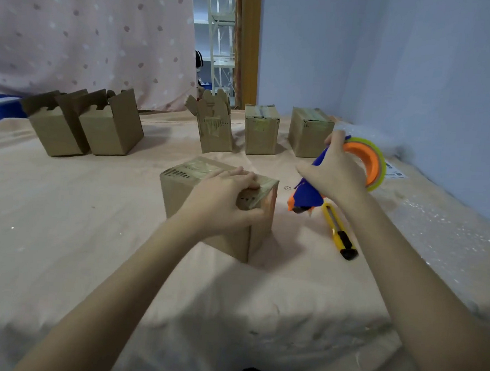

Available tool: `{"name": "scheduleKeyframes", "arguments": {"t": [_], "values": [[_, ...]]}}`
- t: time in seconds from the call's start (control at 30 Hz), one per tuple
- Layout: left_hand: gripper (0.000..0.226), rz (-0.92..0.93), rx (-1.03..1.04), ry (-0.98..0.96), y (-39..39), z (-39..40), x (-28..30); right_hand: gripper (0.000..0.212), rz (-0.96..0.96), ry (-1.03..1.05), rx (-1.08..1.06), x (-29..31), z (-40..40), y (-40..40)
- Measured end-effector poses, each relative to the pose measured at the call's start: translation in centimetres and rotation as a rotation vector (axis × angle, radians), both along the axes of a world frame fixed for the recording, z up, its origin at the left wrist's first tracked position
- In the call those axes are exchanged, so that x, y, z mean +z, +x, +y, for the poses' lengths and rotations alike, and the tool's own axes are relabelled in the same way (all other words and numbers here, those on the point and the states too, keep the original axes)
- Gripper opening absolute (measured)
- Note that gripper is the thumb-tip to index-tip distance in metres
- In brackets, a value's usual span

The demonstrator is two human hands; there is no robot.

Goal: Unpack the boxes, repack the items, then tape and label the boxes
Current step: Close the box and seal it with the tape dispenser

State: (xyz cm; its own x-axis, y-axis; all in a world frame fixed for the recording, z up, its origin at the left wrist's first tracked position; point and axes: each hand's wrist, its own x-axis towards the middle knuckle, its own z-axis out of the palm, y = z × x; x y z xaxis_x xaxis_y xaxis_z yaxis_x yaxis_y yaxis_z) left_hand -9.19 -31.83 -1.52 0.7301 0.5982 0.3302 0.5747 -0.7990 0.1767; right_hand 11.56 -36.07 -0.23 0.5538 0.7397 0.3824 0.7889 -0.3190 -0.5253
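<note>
- We see the left hand [222, 201] curled over the near top corner of a closed box [180, 187], which stands on the cloth-covered table [91, 247].
- The right hand [336, 171] grips the blue handle of a tape dispenser [306, 196], held off the table just right of the box.
- A yellow knife [339, 234] lies under the dispenser.
- Five more boxes [261, 134] stand behind, three with flaps up.

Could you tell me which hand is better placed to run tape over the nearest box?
The right hand: it already grips the tape dispenser beside the box, while the left hand holds that box.
</note>
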Motion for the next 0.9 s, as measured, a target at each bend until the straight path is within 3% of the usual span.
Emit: {"name": "scheduleKeyframes", "arguments": {"t": [0.13, 0.27, 0.33, 0.4, 0.5, 0.6, 0.77, 0.83, 0.9], "values": [[0.070, -0.015, -0.119, -0.210, -3.0, 1.1, 1.1, 0.047, 0.216, 0.040, 0.124, 0.1, -1.8, 0.0], [0.063, -0.071, -0.115, -0.372, -5.0, 1.3, 1.4, 0.045, 0.295, 0.078, 0.171, -1.2, -3.0, -1.1], [0.063, -0.115, -0.040, -0.242, -4.5, 0.8, 0.4, 0.043, 0.371, 0.124, 0.189, -1.7, -3.4, -1.8], [0.063, -0.147, 0.009, 0.037, -3.2, 0.2, -1.0, 0.044, 0.412, 0.155, 0.197, -2.1, -3.6, -2.4], [0.052, -0.209, -0.067, 0.326, -2.5, 0.4, -2.6, 0.044, 0.446, 0.185, 0.203, -2.3, -3.9, -3.1], [0.056, -0.130, -0.165, 0.272, -3.8, 2.0, -2.4, 0.045, 0.496, 0.214, 0.202, -2.2, -4.2, -3.4], [0.081, 0.052, -0.230, 0.128, -5.0, 2.8, -1.2, 0.045, 0.534, 0.260, 0.211, -1.8, -4.3, -4.0], [0.082, 0.075, -0.278, 0.274, -5.4, 2.8, -1.2, 0.044, 0.547, 0.298, 0.209, -1.6, -4.3, -4.2], [0.063, -0.013, -0.270, 0.501, -5.4, 2.0, -2.3, 0.044, 0.549, 0.355, 0.196, -1.5, -4.3, -4.4]]}}
